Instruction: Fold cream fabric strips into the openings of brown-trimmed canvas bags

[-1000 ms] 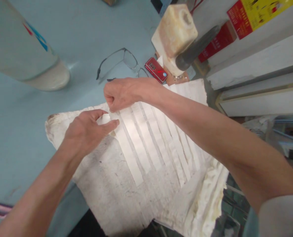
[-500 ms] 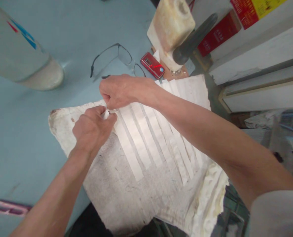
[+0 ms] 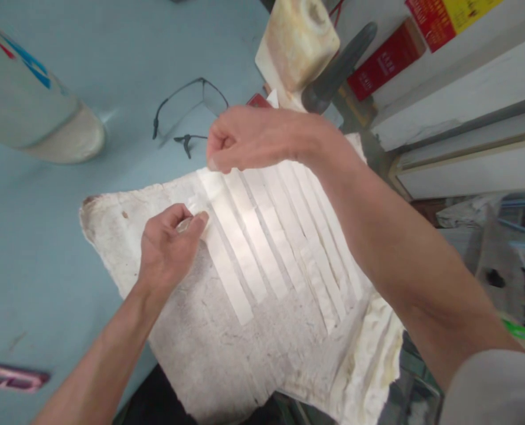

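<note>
My left hand (image 3: pixel 169 245) is closed, pinching a small whitish piece (image 3: pixel 185 224) between thumb and fingers; the fingers hide most of it. It rests low over a stained white cloth (image 3: pixel 200 366), at the left end of a row of pale strips (image 3: pixel 248 242) laid side by side. My right hand (image 3: pixel 244 139) is curled closed above the cloth's far edge, thumb against fingers, over the tops of the strips. Whatever its fingertips hold is hidden. The leftmost strip (image 3: pixel 229 280) runs down from beside my left thumb.
Beyond the cloth lie eyeglasses (image 3: pixel 190 88) and a partly covered red device (image 3: pixel 258 101). A stained plastic jug (image 3: pixel 293 53) and a dark grey handle-like object (image 3: pixel 339 68) stand behind. A large bottle (image 3: pixel 36 112) is at left, a pink object (image 3: pixel 16 376) nearer.
My right hand has moved right and slightly away from my left hand, uncovering the strips' upper ends and now partly covering the glasses and red device. My left hand has shifted slightly nearer me.
</note>
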The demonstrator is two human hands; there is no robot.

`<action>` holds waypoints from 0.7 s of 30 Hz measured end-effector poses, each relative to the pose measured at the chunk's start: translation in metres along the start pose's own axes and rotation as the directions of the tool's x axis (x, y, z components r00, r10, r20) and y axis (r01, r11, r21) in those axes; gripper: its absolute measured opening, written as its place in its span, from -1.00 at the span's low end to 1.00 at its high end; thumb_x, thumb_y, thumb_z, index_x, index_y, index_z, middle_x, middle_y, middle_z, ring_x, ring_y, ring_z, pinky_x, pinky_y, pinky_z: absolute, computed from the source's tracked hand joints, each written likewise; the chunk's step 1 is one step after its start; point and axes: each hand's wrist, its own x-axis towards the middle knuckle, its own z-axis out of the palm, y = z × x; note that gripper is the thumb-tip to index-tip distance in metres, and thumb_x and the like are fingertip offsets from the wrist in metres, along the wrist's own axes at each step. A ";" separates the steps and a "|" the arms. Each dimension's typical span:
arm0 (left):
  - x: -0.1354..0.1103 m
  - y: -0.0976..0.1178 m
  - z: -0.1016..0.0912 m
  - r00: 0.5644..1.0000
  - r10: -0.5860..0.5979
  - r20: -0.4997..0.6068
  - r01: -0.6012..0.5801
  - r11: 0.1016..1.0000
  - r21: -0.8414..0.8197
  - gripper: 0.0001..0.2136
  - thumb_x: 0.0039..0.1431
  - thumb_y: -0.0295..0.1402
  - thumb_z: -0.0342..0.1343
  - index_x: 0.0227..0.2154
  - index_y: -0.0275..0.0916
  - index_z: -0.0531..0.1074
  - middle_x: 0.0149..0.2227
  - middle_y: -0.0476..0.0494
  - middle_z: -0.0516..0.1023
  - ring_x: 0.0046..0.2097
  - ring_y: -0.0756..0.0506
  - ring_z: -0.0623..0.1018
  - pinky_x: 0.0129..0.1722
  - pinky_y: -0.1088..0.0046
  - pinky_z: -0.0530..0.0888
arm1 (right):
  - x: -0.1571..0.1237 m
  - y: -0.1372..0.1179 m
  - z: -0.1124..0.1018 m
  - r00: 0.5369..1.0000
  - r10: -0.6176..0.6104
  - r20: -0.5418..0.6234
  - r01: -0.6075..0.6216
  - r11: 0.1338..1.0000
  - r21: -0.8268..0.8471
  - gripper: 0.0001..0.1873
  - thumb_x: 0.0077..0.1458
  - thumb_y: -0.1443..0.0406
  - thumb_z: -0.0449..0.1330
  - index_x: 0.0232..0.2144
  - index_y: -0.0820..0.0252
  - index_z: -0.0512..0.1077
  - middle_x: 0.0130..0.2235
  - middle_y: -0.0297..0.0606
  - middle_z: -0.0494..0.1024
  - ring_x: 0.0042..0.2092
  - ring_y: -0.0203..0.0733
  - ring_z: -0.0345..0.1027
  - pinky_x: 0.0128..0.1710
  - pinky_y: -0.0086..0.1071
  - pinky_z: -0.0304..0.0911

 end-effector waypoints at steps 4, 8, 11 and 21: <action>-0.009 -0.007 -0.002 0.988 0.140 -0.059 -0.138 0.990 0.034 -0.69 0.23 -0.08 0.14 -0.54 -0.10 0.31 -0.53 0.04 0.35 -0.39 -0.11 0.38 -0.23 0.24 0.34 | -0.008 0.007 0.024 0.977 -0.094 -0.192 0.086 0.995 -0.049 -0.67 0.34 0.43 0.11 -0.02 0.22 0.65 -0.05 -0.28 0.72 -0.04 -0.16 0.54 -0.07 -0.34 0.31; -0.018 -0.013 -0.003 0.965 0.254 -0.065 -0.246 0.963 0.110 -0.81 0.27 -0.15 0.15 -0.40 -0.09 0.49 -0.39 -0.02 0.54 -0.18 -0.22 0.53 0.06 0.10 0.33 | -0.005 0.002 0.050 0.973 -0.189 -0.136 0.166 0.973 -0.161 -0.59 0.49 0.42 0.00 0.15 0.15 0.57 0.16 -0.18 0.67 0.16 -0.04 0.48 0.10 -0.22 0.28; -0.025 -0.016 -0.003 0.959 0.271 -0.086 -0.260 0.958 0.120 -0.79 0.28 -0.12 0.13 -0.40 -0.08 0.46 -0.37 -0.03 0.55 -0.16 -0.24 0.53 0.05 0.08 0.31 | -0.001 -0.006 0.062 0.962 -0.259 -0.092 0.226 0.936 -0.271 -0.61 0.53 0.40 -0.02 0.12 0.12 0.58 0.20 -0.17 0.64 0.22 0.02 0.41 0.13 -0.18 0.25; -0.035 -0.015 -0.014 0.981 0.178 -0.076 -0.173 0.982 0.071 -0.69 0.33 -0.13 0.13 -0.52 -0.07 0.29 -0.51 0.00 0.36 -0.33 -0.18 0.44 -0.28 0.23 0.31 | 0.020 -0.035 0.079 0.970 -0.240 -0.041 0.202 0.887 -0.415 -0.78 0.41 0.41 0.17 0.05 0.20 0.51 0.20 0.04 0.61 0.25 0.20 0.42 0.22 -0.02 0.20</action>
